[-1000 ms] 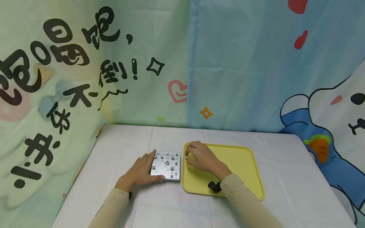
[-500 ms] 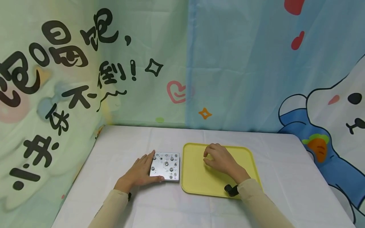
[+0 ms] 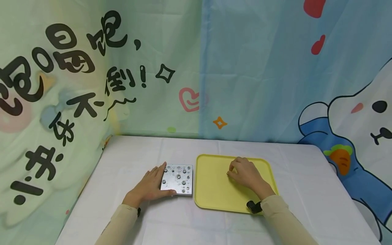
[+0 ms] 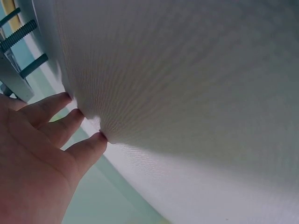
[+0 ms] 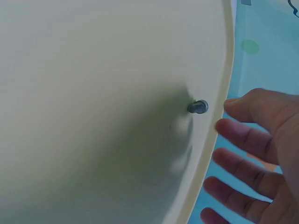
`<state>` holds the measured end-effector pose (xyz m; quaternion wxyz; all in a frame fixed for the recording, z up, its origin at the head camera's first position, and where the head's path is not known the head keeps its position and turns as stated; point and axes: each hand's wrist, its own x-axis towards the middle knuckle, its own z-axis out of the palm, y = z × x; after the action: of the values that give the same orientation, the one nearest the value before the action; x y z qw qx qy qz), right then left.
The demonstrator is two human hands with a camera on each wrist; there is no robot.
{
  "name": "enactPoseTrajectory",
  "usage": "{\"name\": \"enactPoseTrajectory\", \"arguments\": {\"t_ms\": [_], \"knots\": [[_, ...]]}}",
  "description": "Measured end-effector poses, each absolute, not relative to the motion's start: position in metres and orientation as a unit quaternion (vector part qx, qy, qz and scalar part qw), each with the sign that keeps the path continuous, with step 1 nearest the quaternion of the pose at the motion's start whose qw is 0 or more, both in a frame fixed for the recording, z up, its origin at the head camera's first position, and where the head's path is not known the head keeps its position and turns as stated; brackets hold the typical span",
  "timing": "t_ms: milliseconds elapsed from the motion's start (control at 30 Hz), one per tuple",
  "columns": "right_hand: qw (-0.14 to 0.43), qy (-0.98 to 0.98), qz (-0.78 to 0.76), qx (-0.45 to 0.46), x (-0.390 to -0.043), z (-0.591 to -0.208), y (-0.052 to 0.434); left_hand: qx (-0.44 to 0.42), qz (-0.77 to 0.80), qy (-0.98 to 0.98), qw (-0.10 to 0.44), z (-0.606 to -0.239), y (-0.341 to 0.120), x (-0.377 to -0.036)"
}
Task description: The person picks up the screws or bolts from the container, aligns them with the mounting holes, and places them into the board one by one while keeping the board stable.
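A silver metal plate (image 3: 177,179) set with several screws lies left of the yellow tray. My left hand (image 3: 149,188) holds it, thumb along the front edge and index finger at the far left corner. In the left wrist view, threaded screw shanks (image 4: 19,35) stick out from the plate's underside, and the other fingertips (image 4: 100,137) touch the white cloth. My right hand (image 3: 246,173) hovers over the yellow tray (image 3: 211,197), fingers loosely bent and apart. Beside its thumb, in the right wrist view, a small metal screw (image 5: 198,107) lies on the tray, apart from the fingers.
A white cloth (image 3: 171,224) covers the table. Printed curtains (image 3: 245,85) hang behind it and along the left side. A black wrist camera (image 3: 254,206) sits on the right wrist, low over the tray's front edge.
My right hand has moved rightward across the tray, from its left edge to its right half. The left hand and the metal plate have stayed in place.
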<state>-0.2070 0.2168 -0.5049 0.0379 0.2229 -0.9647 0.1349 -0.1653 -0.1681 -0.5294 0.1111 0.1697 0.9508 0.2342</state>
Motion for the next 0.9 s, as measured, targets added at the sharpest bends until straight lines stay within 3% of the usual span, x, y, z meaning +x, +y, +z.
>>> {"name": "enactPoseTrajectory", "arguments": {"t_ms": [433, 900], "knots": [[-0.033, -0.979, 0.096, 0.174, -0.211, -0.509, 0.207, 0.166, 0.234, 0.951, 0.117, -0.527, -0.167, -0.164], [-0.003, -0.977, 0.095, 0.19, -0.213, -0.508, 0.201, 0.166, 0.226, 0.953, 0.114, -0.532, -0.168, -0.167]]}}
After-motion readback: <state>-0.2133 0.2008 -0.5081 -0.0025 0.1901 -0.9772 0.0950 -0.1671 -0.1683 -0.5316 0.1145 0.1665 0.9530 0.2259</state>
